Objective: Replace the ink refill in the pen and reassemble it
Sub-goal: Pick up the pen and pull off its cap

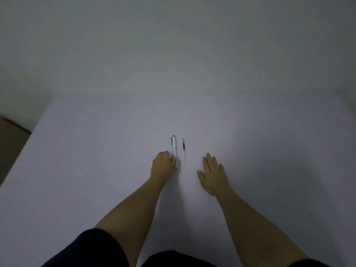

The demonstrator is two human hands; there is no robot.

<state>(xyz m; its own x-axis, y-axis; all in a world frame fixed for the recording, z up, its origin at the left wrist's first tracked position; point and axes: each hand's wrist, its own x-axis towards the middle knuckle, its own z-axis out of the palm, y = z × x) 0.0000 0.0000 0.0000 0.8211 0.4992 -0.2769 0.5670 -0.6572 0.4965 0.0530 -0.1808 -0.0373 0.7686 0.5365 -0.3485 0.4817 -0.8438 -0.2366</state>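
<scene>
The white pen (174,146) lay on the pale worktop (96,151), long axis pointing away from the person, and the left hand (163,165) had curled its grip on the pen's near end. Just right of the pen lay the spare refill (184,151), parallel to it. The right hand (212,175), flat, spread and empty, rested nearer the refill, so that pick-up looked like its job.
</scene>
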